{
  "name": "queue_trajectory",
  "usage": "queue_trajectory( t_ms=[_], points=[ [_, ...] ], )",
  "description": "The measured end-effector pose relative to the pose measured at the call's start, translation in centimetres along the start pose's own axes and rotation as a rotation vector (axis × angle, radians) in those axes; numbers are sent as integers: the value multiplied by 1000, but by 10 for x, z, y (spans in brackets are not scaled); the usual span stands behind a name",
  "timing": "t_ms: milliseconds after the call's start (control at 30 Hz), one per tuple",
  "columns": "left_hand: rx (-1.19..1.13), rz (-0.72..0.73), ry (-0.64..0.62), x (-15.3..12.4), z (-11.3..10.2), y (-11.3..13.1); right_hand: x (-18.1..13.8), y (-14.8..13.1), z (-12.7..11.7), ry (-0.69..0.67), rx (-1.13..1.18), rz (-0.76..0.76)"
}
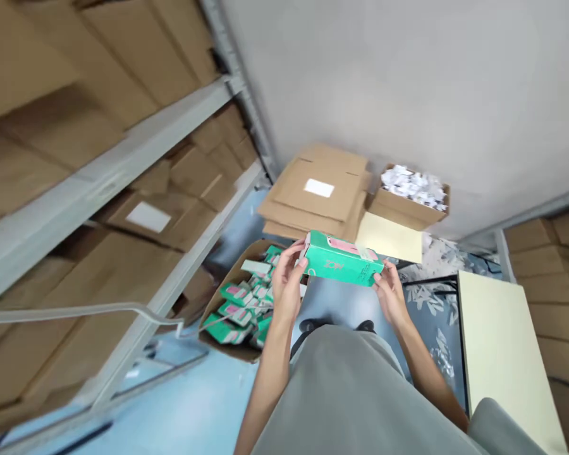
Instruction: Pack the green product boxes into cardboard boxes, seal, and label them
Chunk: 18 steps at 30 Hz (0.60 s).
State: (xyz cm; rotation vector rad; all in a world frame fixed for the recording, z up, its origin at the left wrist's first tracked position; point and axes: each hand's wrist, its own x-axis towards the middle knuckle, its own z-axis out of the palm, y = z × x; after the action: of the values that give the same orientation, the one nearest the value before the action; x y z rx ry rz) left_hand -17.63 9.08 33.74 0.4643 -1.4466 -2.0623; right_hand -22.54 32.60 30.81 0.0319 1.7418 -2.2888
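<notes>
A long green box [334,268] with a pink panel on its upper face is held level in front of my body. My left hand [288,278] is closed round its left end, thumb on the near side. At the other end, my right hand [389,291] grips the corner between thumb and fingers. Below and left of the left hand, an open cardboard carton [232,355] on the floor is filled with several similar green and pink boxes [239,313] lying at mixed angles.
Flattened cardboard [308,196] is stacked by the wall. Beside it, a small carton [398,210] holds crumpled white paper. Shelving [109,183] loaded with brown boxes runs along the left. A cream-coloured tabletop [502,347] stands at right, and paper scraps [436,262] litter the floor.
</notes>
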Motion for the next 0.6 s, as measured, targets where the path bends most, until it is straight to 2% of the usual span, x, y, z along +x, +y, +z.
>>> queue_trajectory(
  t_ms=[167,333,467,600],
  points=[
    [10,-50,-333,-26,146,-17,-32,-52,-124,262,99,-111],
    [24,-89,-592,-72,275,-57,-72,-79,-236,466,152,-199],
    [40,-121,-738,-113,364,-91,-101,-87,-306,627,155,-247],
    [95,-181,-947,-152,439,-120,-129,-85,-355,808,174,-255]
  ],
)
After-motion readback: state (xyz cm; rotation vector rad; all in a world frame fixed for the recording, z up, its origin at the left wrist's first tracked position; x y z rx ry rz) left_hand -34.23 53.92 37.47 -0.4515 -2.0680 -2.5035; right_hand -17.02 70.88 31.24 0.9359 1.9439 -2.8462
